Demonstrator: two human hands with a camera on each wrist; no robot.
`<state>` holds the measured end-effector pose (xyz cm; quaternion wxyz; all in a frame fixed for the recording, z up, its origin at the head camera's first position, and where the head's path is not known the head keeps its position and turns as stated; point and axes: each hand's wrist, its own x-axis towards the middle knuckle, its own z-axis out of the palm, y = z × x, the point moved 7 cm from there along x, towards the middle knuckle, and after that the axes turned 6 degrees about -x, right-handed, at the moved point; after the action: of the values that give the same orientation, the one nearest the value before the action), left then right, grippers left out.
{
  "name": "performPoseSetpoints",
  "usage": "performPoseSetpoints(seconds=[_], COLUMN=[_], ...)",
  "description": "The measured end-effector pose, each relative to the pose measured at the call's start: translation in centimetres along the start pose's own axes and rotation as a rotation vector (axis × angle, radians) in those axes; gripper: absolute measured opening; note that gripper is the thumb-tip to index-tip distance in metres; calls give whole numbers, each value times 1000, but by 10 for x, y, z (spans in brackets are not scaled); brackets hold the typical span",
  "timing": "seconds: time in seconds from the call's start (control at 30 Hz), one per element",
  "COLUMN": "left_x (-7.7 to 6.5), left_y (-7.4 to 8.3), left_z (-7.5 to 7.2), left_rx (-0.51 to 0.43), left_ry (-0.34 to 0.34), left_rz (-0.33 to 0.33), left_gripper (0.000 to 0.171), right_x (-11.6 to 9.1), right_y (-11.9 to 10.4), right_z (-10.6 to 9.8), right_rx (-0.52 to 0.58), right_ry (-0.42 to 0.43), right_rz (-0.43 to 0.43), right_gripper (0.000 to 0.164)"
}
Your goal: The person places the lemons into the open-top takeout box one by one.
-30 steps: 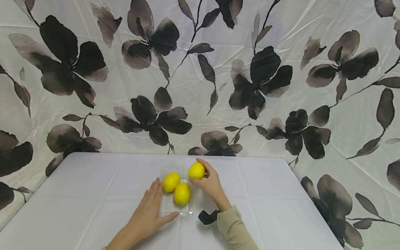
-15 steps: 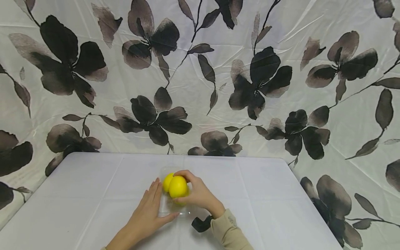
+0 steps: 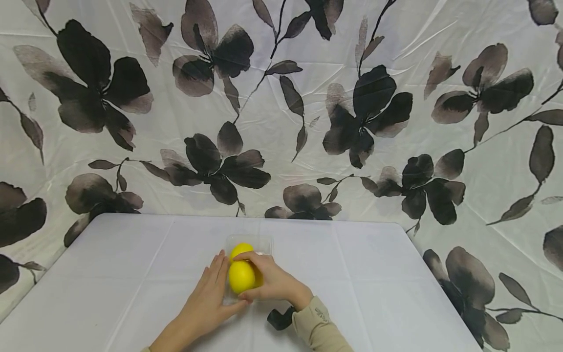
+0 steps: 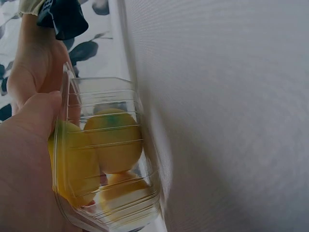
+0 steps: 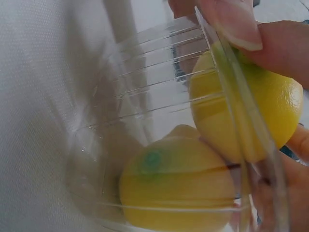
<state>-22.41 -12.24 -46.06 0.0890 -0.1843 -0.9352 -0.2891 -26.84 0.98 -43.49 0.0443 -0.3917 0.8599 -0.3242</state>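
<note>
A clear plastic container [image 3: 264, 243] stands on the table with lemons in it. My left hand [image 3: 206, 296] lies along its left side, fingers straight, the thumb reaching across its near edge. With thumb and fingers my right hand [image 3: 277, 282] grips a lemon [image 3: 241, 277] low over the container's near part. Behind it sits another lemon [image 3: 241, 249], partly covered by the right fingers. A third lemon [image 4: 113, 145] shows through the ribbed wall in the left wrist view; from the head it is mostly hidden. One lemon [image 5: 176, 186] in the right wrist view bears a green spot.
A white cloth covers the table [image 3: 374, 274]. A floral curtain [image 3: 299, 112] hangs behind its far edge. A black device [image 3: 280, 319] sits at my right wrist, beside the beige sleeve [image 3: 321, 325].
My right hand has brought the lemon from beyond the container's right side leftward, toward me, and down into its near part. My left hand has stayed in place.
</note>
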Motion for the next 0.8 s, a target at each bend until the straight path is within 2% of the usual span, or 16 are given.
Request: performPoseSetpoints(seconds=[0.07,0.33,0.47,0.8], left_x=[1,0,0,1], left_y=[0,-1,-1,-1], left_z=[0,1,1,2], left_rx=[-2,-3,-7,-30], left_ry=[-6,-8,-9,-10], left_rz=[-6,-17,-19,-44], left_gripper=[114,116,116,115], right_x=[0,2,2,0], right_y=[0,-7,-7,-4], right_z=[1,1,1,3], right_rx=[-19,-90,-88,-45], right_ry=[-13,-19,-31,-79], right_rz=[11,-139,-176,-174], right_gripper=[73,67,64,49])
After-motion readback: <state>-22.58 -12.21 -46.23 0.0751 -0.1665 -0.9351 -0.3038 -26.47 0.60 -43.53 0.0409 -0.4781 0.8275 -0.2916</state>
